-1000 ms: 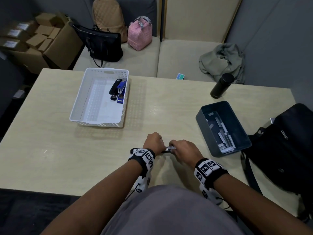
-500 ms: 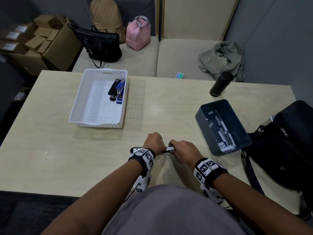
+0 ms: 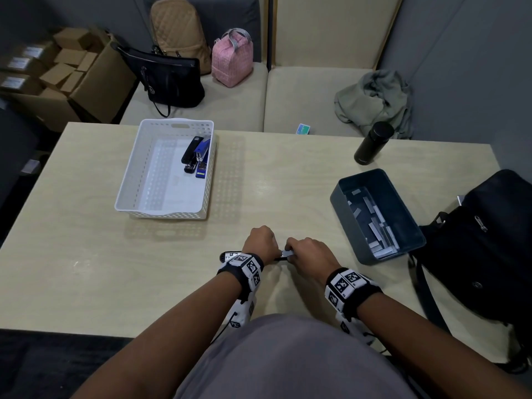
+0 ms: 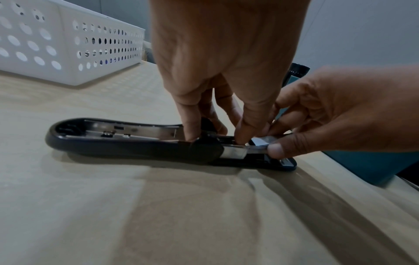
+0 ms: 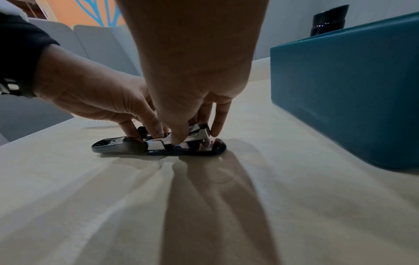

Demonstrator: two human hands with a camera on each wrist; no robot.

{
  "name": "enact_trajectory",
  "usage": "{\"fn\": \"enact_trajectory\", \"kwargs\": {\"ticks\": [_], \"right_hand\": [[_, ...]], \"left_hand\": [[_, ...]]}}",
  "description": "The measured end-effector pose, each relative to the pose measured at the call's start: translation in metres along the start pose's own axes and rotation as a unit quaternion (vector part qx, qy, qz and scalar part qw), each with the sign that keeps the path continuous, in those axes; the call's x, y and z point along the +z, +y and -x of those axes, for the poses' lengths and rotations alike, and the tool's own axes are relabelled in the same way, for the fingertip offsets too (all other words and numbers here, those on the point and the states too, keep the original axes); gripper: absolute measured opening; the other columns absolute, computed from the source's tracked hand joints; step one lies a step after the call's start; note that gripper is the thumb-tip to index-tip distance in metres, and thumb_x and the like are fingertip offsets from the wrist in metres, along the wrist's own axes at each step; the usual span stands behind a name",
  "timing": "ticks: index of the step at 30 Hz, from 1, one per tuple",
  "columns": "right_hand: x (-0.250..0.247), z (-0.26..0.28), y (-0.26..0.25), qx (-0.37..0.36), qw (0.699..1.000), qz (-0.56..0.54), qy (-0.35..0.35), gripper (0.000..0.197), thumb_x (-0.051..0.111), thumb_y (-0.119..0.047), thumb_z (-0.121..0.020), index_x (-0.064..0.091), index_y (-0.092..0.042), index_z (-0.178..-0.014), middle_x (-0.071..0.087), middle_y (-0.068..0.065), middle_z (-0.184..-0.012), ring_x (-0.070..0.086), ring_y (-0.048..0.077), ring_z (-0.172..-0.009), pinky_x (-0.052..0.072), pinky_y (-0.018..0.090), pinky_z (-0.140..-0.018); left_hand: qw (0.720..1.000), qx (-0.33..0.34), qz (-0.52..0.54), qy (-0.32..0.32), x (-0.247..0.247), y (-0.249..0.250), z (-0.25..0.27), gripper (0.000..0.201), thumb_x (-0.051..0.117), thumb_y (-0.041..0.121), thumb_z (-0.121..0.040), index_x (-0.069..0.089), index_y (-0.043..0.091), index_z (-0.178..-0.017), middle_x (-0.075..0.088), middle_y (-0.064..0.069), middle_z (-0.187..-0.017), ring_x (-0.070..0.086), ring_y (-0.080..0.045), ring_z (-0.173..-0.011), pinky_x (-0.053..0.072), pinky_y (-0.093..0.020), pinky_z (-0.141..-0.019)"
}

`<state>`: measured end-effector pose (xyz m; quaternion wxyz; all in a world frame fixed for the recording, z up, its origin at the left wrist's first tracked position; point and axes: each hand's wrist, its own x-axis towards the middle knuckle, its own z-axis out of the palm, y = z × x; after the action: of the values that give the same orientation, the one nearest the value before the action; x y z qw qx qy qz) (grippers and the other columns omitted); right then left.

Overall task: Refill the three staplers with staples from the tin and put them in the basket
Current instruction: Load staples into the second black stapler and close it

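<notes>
Far upper left, the basket (image 3: 126, 180) holds two staplers (image 3: 191, 152). Lower centre, the open stapler (image 4: 127, 143) lies flat, long axis left-right, lid (image 4: 102, 131) pointing left; the left hand (image 3: 260, 240) curls round its hinge, and the right hand (image 3: 309, 253) pinches a staple strip (image 4: 263, 140). The tin (image 3: 342, 203) stands right.

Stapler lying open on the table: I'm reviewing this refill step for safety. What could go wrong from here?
1. The right hand pinches the staple strip over the open channel of the stapler. If it goes in tilted, it may jam or break apart.
2. Fingertips of the left hand press beside the hinge, so swinging the top shut could nip them.
</notes>
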<state>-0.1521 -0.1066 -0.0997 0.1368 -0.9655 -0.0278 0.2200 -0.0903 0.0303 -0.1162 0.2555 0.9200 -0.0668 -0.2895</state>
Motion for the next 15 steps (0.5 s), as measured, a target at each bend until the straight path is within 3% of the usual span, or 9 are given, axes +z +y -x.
{"fn": "enact_trajectory", "kwargs": {"ticks": [3,8,13,15], "right_hand": [[0.0,0.001,0.005,0.013,0.999,-0.034,0.002,0.023,0.058,-0.022,-0.087,0.057,-0.02,-0.11,0.067,0.012,-0.096,0.062,0.034,-0.085,0.046,0.037,-0.068],[0.004,0.007,0.016,0.016,0.995,-0.091,0.026,0.038,0.063,-0.021,-0.083,0.054,-0.023,-0.12,0.067,0.01,-0.102,0.062,0.033,-0.088,0.039,0.03,-0.064],[0.002,0.008,0.025,0.046,0.992,-0.111,0.032,0.018,0.069,-0.027,-0.079,0.067,-0.023,-0.097,0.068,0.0,-0.094,0.062,0.022,-0.085,0.044,0.03,-0.065],[-0.001,0.008,0.027,0.045,0.993,-0.1,0.036,0.013,0.071,-0.028,-0.078,0.069,-0.023,-0.09,0.063,-0.004,-0.094,0.059,0.018,-0.086,0.043,0.029,-0.067]], "left_hand": [[1.0,0.007,-0.013,-0.002,0.0,0.0,0.0,0.022,0.054,0.009,-0.078,0.053,0.007,-0.056,0.053,-0.006,-0.057,0.062,-0.031,-0.064,0.054,-0.033,-0.058],[1.0,0.011,-0.014,-0.006,-0.003,0.001,0.001,0.016,0.058,0.009,-0.077,0.061,0.007,-0.062,0.055,-0.005,-0.056,0.066,-0.03,-0.065,0.056,-0.033,-0.059],[1.0,0.008,-0.019,-0.008,-0.002,0.002,0.0,0.024,0.059,0.009,-0.077,0.054,0.013,-0.054,0.059,-0.007,-0.063,0.066,-0.03,-0.067,0.056,-0.033,-0.06],[0.999,0.012,-0.003,-0.039,-0.005,-0.001,-0.002,0.02,0.068,0.012,-0.073,0.057,0.016,-0.057,0.063,-0.004,-0.066,0.065,-0.025,-0.067,0.057,-0.033,-0.062]]}}
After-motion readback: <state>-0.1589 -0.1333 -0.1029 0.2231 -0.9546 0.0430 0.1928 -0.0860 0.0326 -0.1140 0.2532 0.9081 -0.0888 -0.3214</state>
